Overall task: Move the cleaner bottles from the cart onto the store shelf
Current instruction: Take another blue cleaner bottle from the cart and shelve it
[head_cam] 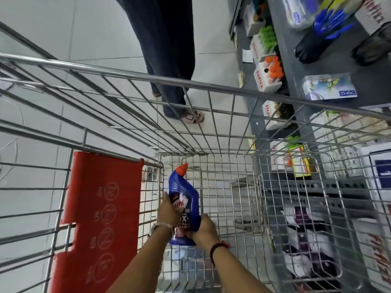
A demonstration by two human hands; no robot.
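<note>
A blue cleaner bottle [182, 193] with a red-orange angled cap is held upright inside the wire cart [211, 85]. My left hand [168, 210] grips its left side near the label. My right hand [204, 228] wraps around its lower right side. Both arms reach down into the basket from the bottom of the view. The grey store shelf [296, 66] runs along the right side, beyond the cart's right wall. No other bottle shows in the cart's basket.
A red child-seat flap [101, 214] stands at the cart's left. A person in dark trousers and sandals [173, 60] stands on the tiled floor ahead of the cart. The shelves hold boxes of green- and orange-capped bottles [270, 68], tissue packs [329, 87] and cartons.
</note>
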